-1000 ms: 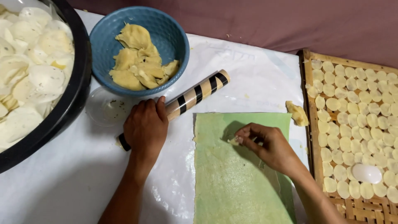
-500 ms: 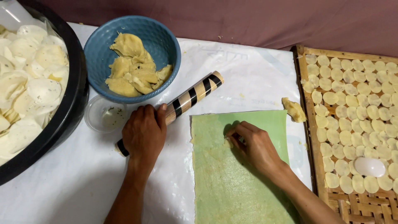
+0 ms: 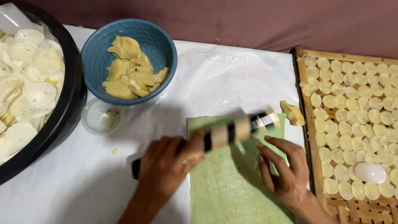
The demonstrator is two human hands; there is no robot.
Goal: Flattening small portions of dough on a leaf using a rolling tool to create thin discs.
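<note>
Head view, 1 frame. Left hand (image 3: 166, 164): fingers wrapped around a rolling pin (image 3: 219, 135) banded in black and cream, gripping it near its dark lower-left end; the pin lies at a slant over the top edge of a green mat (image 3: 232, 186) and is blurred along its length. Right hand (image 3: 286, 166): fingers spread apart and slightly curled, holding nothing, resting on or just above the right part of the mat just below the pin's far end; contact with the mat cannot be told. Mat lies on a white plastic sheet (image 3: 224, 79) covering the table. Blue bowl (image 3: 128, 60), upper left of the mat, holds torn pieces of yellow dough. Small clear plastic cup (image 3: 101, 117) sits just below the bowl. Large black basin (image 3: 37, 99) at the left edge, lined with clear plastic, holds pale round slices. Loose dough lump (image 3: 292, 113) lies at the mat's upper right corner, beside a bamboo tray (image 3: 304, 103). The tray carries rows of small flat dough discs (image 3: 352, 99) and 1 white oval object (image 3: 370, 172).
</note>
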